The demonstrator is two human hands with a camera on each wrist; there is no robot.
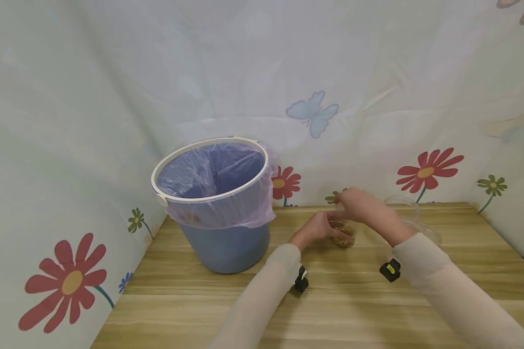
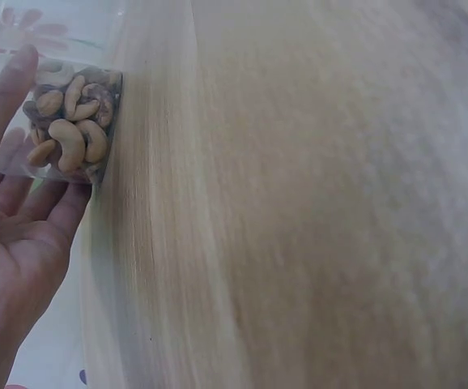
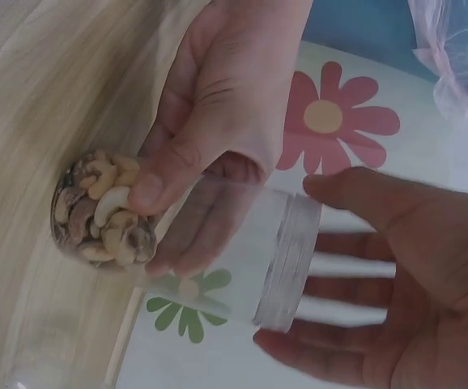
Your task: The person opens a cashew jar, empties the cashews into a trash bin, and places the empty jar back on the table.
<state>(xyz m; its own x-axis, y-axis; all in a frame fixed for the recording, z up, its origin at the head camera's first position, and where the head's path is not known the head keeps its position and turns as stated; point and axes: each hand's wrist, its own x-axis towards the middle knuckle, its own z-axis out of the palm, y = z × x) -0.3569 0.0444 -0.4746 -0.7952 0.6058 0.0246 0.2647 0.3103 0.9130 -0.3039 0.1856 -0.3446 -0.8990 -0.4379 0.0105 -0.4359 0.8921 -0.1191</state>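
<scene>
A clear plastic jar [image 3: 218, 251] with cashew nuts [image 3: 104, 211] at its bottom stands upright on the wooden table. My left hand [image 1: 316, 229] grips the jar's lower body, thumb on one side and fingers round the other. In the left wrist view the cashews [image 2: 70, 121] show through the wall beside the thumb. My right hand [image 1: 360, 206] is above it, its thumb and fingers spread round the clear ridged lid [image 3: 289, 263] at the top. In the head view the two hands cover most of the jar.
Left of the hands stands a blue bucket [image 1: 227, 249] with a cream rim and a pinkish bag liner [image 1: 262, 203]. More clear containers [image 1: 423, 230] sit behind my right forearm. A flower-printed cloth [image 1: 227, 63] hangs along the table's back edge.
</scene>
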